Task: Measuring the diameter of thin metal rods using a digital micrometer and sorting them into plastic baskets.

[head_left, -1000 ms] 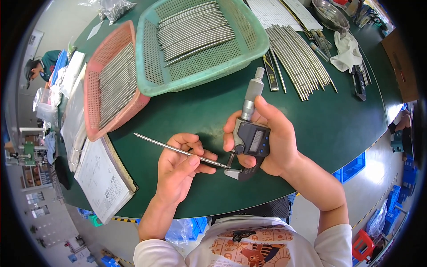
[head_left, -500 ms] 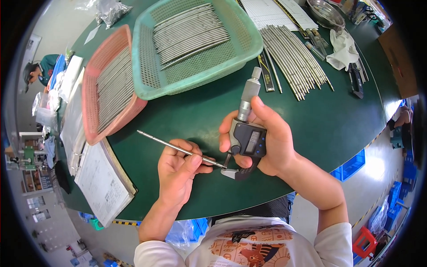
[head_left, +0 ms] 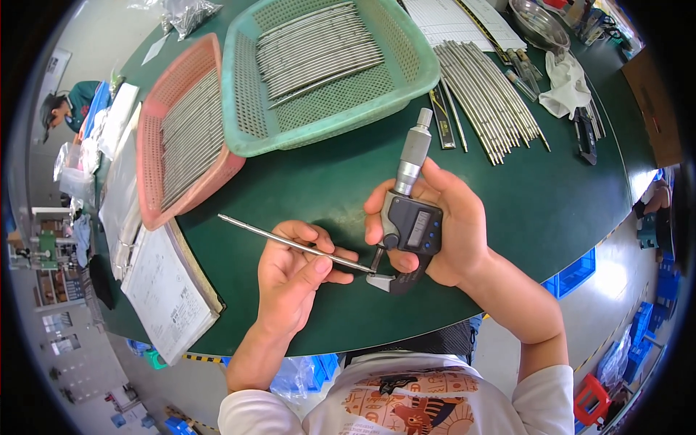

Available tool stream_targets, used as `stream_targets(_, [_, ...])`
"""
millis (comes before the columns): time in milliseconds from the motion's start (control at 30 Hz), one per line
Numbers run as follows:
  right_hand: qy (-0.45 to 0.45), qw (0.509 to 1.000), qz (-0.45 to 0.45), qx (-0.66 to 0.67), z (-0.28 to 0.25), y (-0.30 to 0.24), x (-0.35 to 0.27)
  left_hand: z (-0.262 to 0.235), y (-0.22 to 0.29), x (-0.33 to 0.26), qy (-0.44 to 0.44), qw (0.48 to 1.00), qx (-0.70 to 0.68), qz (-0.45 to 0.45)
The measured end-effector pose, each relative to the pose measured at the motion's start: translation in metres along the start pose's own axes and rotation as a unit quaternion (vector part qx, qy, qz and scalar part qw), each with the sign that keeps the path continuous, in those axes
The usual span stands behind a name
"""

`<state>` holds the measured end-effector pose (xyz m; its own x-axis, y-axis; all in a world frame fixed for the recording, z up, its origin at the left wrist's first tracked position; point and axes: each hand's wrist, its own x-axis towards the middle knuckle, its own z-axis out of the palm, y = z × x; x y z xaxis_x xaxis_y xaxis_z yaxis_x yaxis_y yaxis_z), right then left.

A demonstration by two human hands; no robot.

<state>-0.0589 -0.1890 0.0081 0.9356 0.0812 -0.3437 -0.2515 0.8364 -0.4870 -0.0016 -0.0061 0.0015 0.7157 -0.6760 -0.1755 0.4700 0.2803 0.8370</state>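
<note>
My left hand (head_left: 293,272) pinches a thin metal rod (head_left: 250,228) between thumb and fingers; the rod's free end points up-left over the green table (head_left: 580,196). Its near end sits in the jaws of a digital micrometer (head_left: 407,221), grey and black with a small screen. My right hand (head_left: 449,225) grips that micrometer, its silver thimble pointing away from me.
A teal basket (head_left: 413,72) and a pink basket (head_left: 217,167) hold several metal rods. More rods (head_left: 489,94) lie loose at the right, near a white cloth (head_left: 565,83), a metal bowl (head_left: 536,22) and papers. An open notebook (head_left: 167,290) rests at the left edge.
Both hands with rod and micrometer stayed together; the view shifted slightly, and the rod's end remains in the micrometer jaws.
</note>
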Motion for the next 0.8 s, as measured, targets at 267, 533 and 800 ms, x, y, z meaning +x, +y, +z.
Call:
stream_targets(267, [-0.001,1.000,-0.008,-0.020,0.0001,-0.0002,-0.0009,0.0006,-0.0002,0.0006,-0.006,1.000,-0.006,-0.005])
stream_targets(533, [-0.007,0.999,-0.014,-0.034,0.0004,-0.0003,-0.0010,0.0018,-0.0008,0.0002,0.030,0.999,0.044,-0.003])
stream_targets(800, [-0.004,0.998,-0.026,-0.056,0.0021,0.0021,-0.0004,0.0022,-0.0010,0.0010,0.039,0.998,0.039,-0.011])
